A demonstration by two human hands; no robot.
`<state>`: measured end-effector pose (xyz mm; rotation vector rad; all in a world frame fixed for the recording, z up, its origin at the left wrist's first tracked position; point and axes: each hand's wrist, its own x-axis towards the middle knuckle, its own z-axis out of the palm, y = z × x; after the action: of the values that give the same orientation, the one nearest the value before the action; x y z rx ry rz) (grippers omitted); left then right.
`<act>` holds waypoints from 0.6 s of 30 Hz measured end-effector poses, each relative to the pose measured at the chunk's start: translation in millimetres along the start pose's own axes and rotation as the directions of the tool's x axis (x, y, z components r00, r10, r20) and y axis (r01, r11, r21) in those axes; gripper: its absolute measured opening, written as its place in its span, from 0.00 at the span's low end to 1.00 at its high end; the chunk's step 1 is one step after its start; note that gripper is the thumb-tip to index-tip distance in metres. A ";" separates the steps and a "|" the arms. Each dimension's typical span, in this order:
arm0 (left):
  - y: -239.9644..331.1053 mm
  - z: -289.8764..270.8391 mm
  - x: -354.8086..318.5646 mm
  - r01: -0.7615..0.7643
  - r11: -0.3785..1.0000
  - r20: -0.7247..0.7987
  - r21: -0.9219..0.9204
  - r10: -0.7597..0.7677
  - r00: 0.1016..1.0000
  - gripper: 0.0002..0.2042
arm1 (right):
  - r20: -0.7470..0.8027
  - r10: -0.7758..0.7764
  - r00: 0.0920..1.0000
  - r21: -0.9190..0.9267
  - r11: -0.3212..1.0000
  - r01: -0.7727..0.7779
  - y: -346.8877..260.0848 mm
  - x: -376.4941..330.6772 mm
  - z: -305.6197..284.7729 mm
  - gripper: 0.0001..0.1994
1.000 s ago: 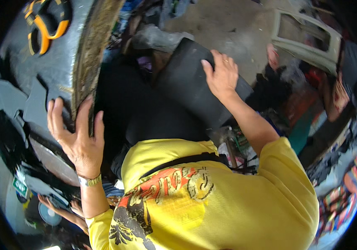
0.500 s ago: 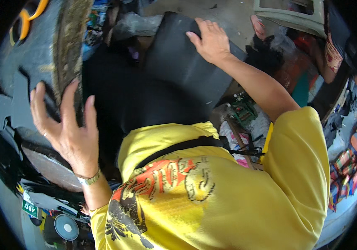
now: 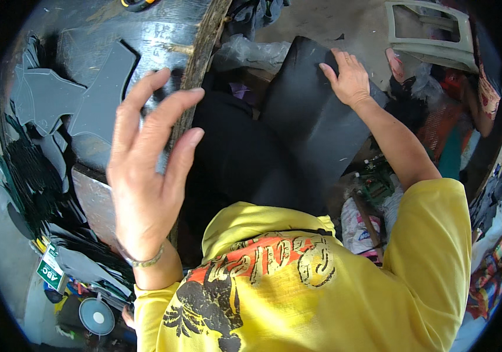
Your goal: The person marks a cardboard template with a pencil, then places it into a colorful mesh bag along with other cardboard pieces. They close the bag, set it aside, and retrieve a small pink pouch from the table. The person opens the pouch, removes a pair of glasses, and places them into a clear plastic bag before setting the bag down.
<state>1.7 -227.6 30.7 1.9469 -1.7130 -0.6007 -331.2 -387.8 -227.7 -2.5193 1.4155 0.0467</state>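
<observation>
My left hand (image 3: pixel 145 164) is raised beside the table edge, fingers apart and curved, holding nothing. It is nearest to several flat grey cut pieces (image 3: pixel 95 97) with angular outlines, lying on the table. On the right, a large dark grey flexible sheet (image 3: pixel 304 105) slopes up from my dark-clothed lap. My right hand (image 3: pixel 350 79) has its far edge, thumb on the near face and fingers extending over the rim; the fingertips' undersides are hidden.
The worn wooden table (image 3: pixel 201 53) borders my left side. Stacked dark cut sheets (image 3: pixel 37 176) and a round fan (image 3: pixel 95 315) are at the lower left. Clear plastic (image 3: pixel 251 53) lies beyond the sheet. A pale plastic chair (image 3: pixel 433 38) stands far right, near a pink slipper (image 3: pixel 394 63).
The view has shifted left, showing more of the table and grey pieces. My left hand appears larger and still open. My right hand stays at the sheet's edge.
</observation>
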 end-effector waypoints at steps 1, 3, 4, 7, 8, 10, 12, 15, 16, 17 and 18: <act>-0.8 -11.7 1.7 -0.013 0.997 0.020 0.077 0.012 1.000 0.17 | 0.002 0.010 1.000 -0.002 1.000 -0.010 0.0 0.1 0.0 0.30; -9.7 -20.8 11.3 -0.109 0.990 -0.035 0.091 0.113 0.993 0.17 | -0.041 0.006 0.999 0.009 1.000 -0.006 0.5 -0.3 0.9 0.28; -14.7 -21.7 16.2 -0.186 0.967 -0.058 0.174 0.199 0.978 0.18 | -0.062 0.006 0.998 0.019 1.000 -0.005 1.0 -0.6 2.0 0.27; -35.6 -13.5 38.9 -0.414 0.831 -0.018 0.371 0.452 0.892 0.20 | -0.121 0.007 0.993 0.042 0.999 -0.002 2.4 -5.3 7.5 0.26; -42.4 -8.2 46.1 -0.446 0.792 0.017 0.417 0.484 0.875 0.24 | -0.152 0.010 0.988 0.058 0.998 -0.001 2.8 -5.3 9.5 0.25; -52.2 9.9 54.7 -0.468 0.759 0.057 0.452 0.499 0.865 0.27 | -0.261 -0.024 0.965 0.067 0.997 0.043 2.2 -5.4 11.7 0.25; -52.8 19.0 56.4 -0.432 0.773 0.042 0.464 0.468 0.883 0.27 | -0.231 0.036 0.972 0.057 0.998 -0.023 -3.2 -1.8 10.4 0.21; -45.2 21.6 59.5 -0.263 0.783 0.022 0.564 0.305 0.952 0.33 | -0.360 0.018 0.933 0.137 0.990 0.034 -33.0 18.6 7.9 0.19; -40.0 20.1 58.6 -0.180 0.783 0.031 0.595 0.201 0.979 0.36 | -0.407 0.032 0.913 0.178 0.983 0.045 -48.2 30.4 6.9 0.18; -42.6 20.2 71.2 -0.299 0.804 0.043 0.514 0.324 0.945 0.30 | -0.545 -0.112 0.831 0.226 0.935 0.274 -69.2 39.8 10.7 0.19; -44.6 20.6 83.0 -0.420 0.798 0.053 0.433 0.442 0.895 0.25 | -0.566 -0.124 0.815 0.298 0.891 0.343 -97.8 48.4 18.8 0.19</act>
<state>34.2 -306.5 -14.1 1.7106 -2.3111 0.0090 -221.3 -375.3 -233.5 -2.4261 1.0957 -0.9638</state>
